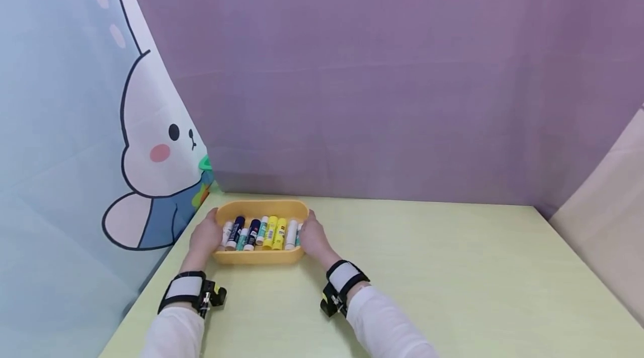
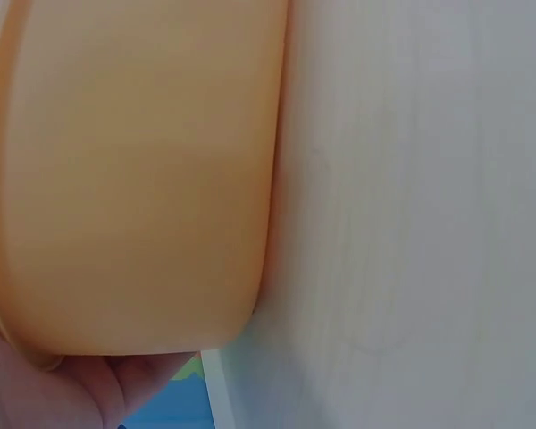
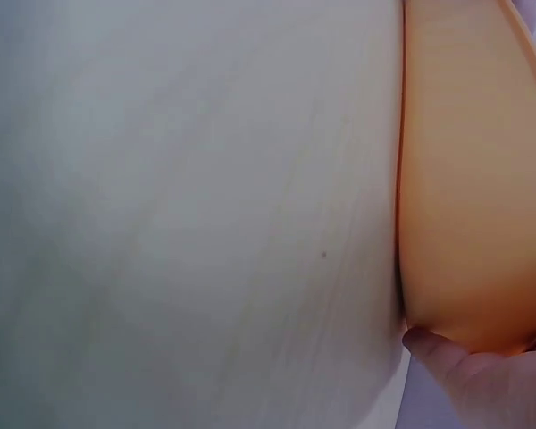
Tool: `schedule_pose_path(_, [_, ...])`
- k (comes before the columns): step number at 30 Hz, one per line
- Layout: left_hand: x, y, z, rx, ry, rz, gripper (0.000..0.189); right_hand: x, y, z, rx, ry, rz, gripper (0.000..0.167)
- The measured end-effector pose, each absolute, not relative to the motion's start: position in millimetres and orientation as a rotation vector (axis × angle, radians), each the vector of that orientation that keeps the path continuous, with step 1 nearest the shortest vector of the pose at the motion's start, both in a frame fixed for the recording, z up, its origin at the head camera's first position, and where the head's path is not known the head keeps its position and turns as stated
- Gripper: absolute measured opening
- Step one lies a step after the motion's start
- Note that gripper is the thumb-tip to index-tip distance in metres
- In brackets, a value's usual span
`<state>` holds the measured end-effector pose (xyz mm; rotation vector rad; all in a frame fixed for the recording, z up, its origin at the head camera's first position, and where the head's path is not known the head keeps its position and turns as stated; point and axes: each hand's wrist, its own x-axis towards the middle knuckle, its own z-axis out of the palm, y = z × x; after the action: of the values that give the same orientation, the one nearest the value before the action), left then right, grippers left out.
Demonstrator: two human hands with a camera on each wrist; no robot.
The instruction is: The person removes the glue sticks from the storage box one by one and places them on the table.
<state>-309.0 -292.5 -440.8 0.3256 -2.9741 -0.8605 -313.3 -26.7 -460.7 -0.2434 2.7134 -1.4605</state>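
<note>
An orange-yellow plastic tray (image 1: 259,258) sits at the far left of the table, with several glue sticks lying side by side inside. Among them are yellow glue sticks (image 1: 279,234), dark blue ones with white ends (image 1: 251,236), and white and teal ones. At the tray's left end my left hand (image 1: 204,239) grips the rim. My right hand (image 1: 316,239) holds the right end. In the left wrist view the fingers (image 2: 147,375) reach under the tray's end. Fingertips (image 3: 426,344) press the tray's lower edge in the right wrist view.
The pale green-yellow table (image 1: 427,274) extends to the right and toward me. A purple curtain (image 1: 377,78) stands behind it. On the left hangs a light blue cloth with a cartoon rabbit (image 1: 161,145), and a pale cloth (image 1: 609,212) borders the right side.
</note>
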Motion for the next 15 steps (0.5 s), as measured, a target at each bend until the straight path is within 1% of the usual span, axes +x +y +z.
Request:
schedule_pose_path(8, [-304.2, -296.7, -441.9, 0.327, -2.964, -0.838, 0.051, -311.4, -31.6, -460.7, -0.238, 2.694, -1.465, 0.049])
schedule_pose_path(15, [-301.9, -289.3, -442.1, 0.342, -2.949, -0.853, 0.052, -310.1, -24.3, -458.7, -0.277, 2.701, -1.441, 0.049])
